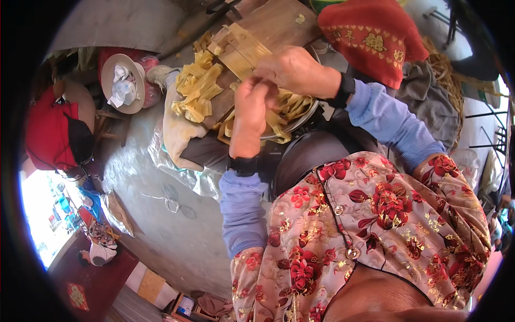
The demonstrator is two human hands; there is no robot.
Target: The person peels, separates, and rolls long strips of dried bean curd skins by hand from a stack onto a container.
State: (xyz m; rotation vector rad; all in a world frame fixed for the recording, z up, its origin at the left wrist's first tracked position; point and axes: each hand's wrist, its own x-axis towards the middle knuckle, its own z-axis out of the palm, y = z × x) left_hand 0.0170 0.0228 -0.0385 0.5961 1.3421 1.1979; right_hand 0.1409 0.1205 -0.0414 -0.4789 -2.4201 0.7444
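Observation:
My left hand [250, 106] and my right hand [295, 71] meet above a metal basin [310, 114], fingertips close together. The fingers are bent inward, and whether anything is pinched between them cannot be made out. Yellow husk-like strips [295, 105] fill the basin and hang over its near rim. Beyond the hands, a flat ribbed yellow piece [242, 47] lies on a wooden board [277, 20]. Folded bundles of similar yellow strips [199, 86] are heaped along the board's left side.
A red cloth with gold writing [368, 40] is at the upper right, near a grey cloth [428, 100]. To the left, a pale round hat-like container [139, 82] holds crumpled paper. Clear plastic [193, 179] and a white cord [173, 206] lie on the floor. A red bag [52, 133] is at far left.

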